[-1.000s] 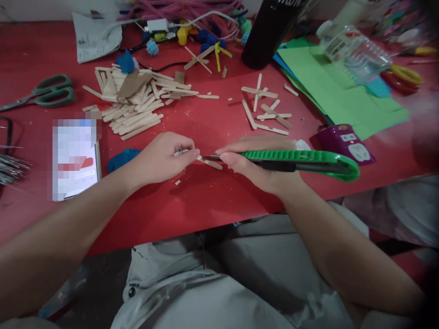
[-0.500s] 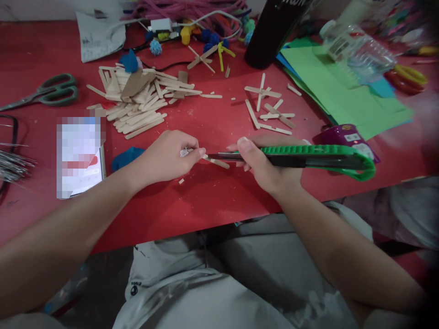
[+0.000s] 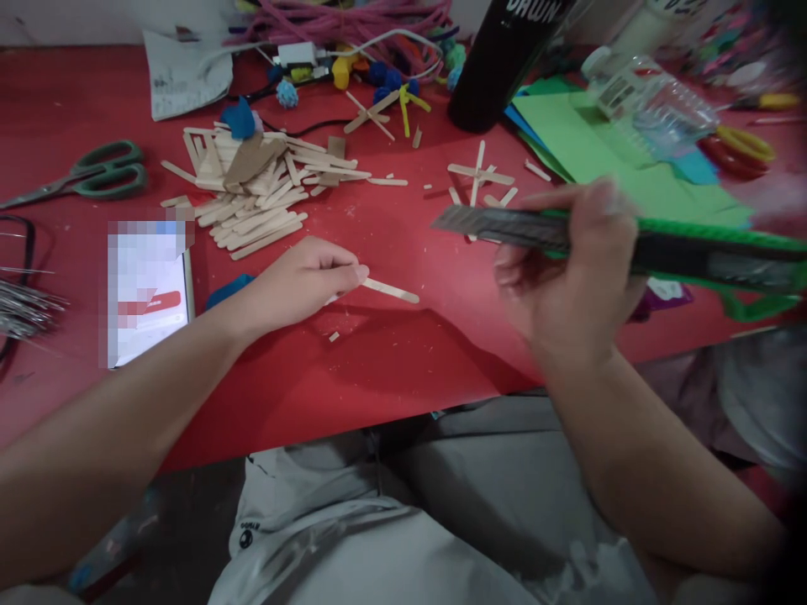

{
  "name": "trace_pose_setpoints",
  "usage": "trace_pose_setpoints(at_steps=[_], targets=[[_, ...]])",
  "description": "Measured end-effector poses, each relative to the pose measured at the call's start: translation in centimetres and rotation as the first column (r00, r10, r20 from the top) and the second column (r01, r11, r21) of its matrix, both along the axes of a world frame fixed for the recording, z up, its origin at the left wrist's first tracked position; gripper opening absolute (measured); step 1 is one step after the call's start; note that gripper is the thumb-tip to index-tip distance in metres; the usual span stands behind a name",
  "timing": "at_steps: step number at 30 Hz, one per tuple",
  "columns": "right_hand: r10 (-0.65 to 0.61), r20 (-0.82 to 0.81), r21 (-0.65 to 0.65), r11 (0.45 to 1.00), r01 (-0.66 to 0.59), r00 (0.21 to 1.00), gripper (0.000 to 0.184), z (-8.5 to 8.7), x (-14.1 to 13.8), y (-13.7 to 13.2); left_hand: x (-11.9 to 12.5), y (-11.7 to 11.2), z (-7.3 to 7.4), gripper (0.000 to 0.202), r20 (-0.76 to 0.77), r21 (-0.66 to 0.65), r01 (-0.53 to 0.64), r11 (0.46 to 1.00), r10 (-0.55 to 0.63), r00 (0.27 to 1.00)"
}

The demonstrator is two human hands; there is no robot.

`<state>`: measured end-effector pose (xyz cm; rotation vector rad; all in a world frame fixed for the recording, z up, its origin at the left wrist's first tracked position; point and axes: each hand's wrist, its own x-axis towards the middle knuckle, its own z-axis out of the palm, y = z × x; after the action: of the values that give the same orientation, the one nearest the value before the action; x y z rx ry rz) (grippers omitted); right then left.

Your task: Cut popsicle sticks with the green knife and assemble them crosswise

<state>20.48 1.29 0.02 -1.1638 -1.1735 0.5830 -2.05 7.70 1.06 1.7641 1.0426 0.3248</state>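
Observation:
Between the thumb and fingers of my left hand (image 3: 321, 273) is a wooden craft stick (image 3: 394, 291), its free end pointing right, low over the red table (image 3: 265, 395). My right hand (image 3: 573, 269) is closed round a green and black utility knife (image 3: 687, 252). The knife's bare blade (image 3: 470, 222) points left, raised above the table and apart from the stick. A small wood chip (image 3: 334, 337) lies just below my left hand. Part of a blue piece (image 3: 228, 290) shows behind my left wrist.
A heap of craft sticks (image 3: 258, 197) lies behind my left hand. Crossed sticks (image 3: 480, 174) lie behind the blade. Green scissors (image 3: 107, 172) and a phone (image 3: 151, 311) are at left. A dark bottle (image 3: 488, 76), green paper (image 3: 567, 126) and a clear plastic bottle (image 3: 668, 101) stand or lie at back right.
My right hand has lifted the utility knife up and to the right, so its blade has come away from the craft stick. My left hand keeps its hold with little movement.

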Motion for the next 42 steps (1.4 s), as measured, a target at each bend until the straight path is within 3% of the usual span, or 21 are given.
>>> trace_pose_setpoints(at_steps=[5,9,12,20,35,42], targets=[[0.091,-0.014,-0.079,0.993,-0.092,0.996,0.031,-0.3,0.4,0.5,0.0,-0.5,0.1,0.041,0.029,-0.001,0.014,1.0,-0.014,0.999],[0.093,-0.075,-0.09,0.991,-0.1,0.993,0.033,-0.8,0.6,0.3,0.3,-1.1,-0.2,0.04,-0.032,0.124,-0.035,0.992,0.039,0.999],[0.127,-0.089,-0.112,0.984,-0.137,0.988,0.028,-0.8,0.5,-0.3,0.4,-1.3,-0.4,0.039,-0.106,0.233,-0.009,0.972,0.035,0.994],[0.182,0.229,-0.216,0.967,-0.133,0.956,0.016,-1.0,-0.7,-1.0,1.4,-1.5,-0.2,0.034,-0.397,0.354,0.049,0.934,0.103,0.912],[0.18,0.293,-0.203,0.971,-0.123,0.939,0.015,-1.1,-1.3,-1.0,1.8,-1.4,0.1,0.035,-0.419,0.372,0.041,0.927,0.128,0.899],[0.139,0.524,-0.192,0.981,-0.043,0.84,0.021,-0.8,-1.4,-1.5,1.8,-1.7,-0.1,0.036,-0.498,0.39,0.104,0.915,0.114,0.86]])
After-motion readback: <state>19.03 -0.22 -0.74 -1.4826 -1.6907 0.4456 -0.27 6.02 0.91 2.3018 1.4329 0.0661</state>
